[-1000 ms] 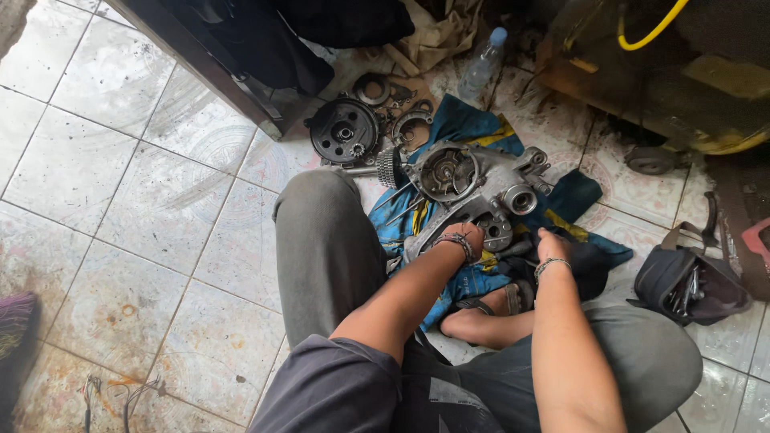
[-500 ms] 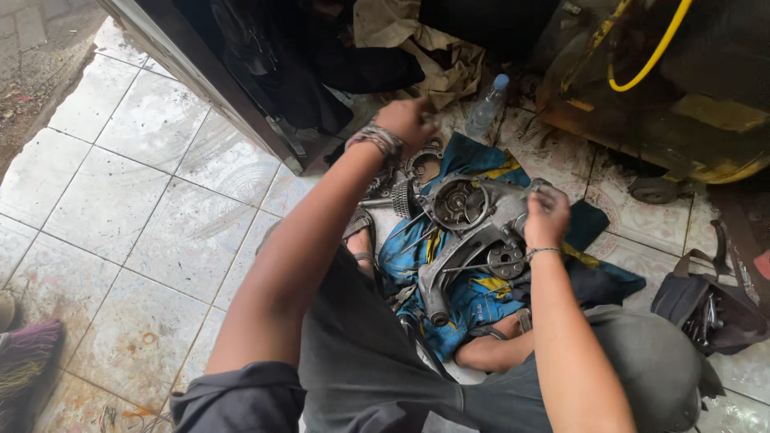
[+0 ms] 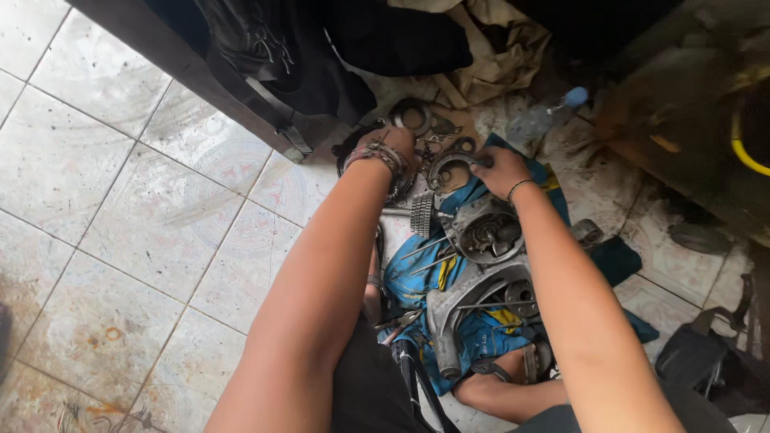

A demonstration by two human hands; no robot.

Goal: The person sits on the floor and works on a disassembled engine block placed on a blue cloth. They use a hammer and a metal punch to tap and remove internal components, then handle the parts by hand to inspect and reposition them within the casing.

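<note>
The person sits on a tiled floor [image 3: 120,240] with both arms stretched forward over a heap of greasy engine parts. The left hand [image 3: 391,148], with a beaded bracelet at the wrist, is curled down onto a dark round part [image 3: 357,152] at the far edge of the heap; the fingers are bent over it, though whether they truly grip it or only rest on it cannot be told. The right hand [image 3: 499,170], with a thin band at the wrist, lies on a curved metal ring [image 3: 447,168] just beyond a blue cloth [image 3: 417,277], its fingers bent and touching the ring's edge. Between and just below the two hands stands a small ribbed gear [image 3: 422,213]. Nearer the person, on the blue cloth, lies a grey engine housing [image 3: 484,232] with a round opening, and below that a larger curved metal cover [image 3: 465,301]. A bare foot [image 3: 501,394] shows at the near edge of the cloth. Beyond the hands lie another ring-shaped part [image 3: 411,116], crumpled tan cloth [image 3: 497,56] and a clear plastic bottle [image 3: 545,120] with a blue cap. A black bag [image 3: 706,365] sits on the floor to the right, well apart from the hands.
</note>
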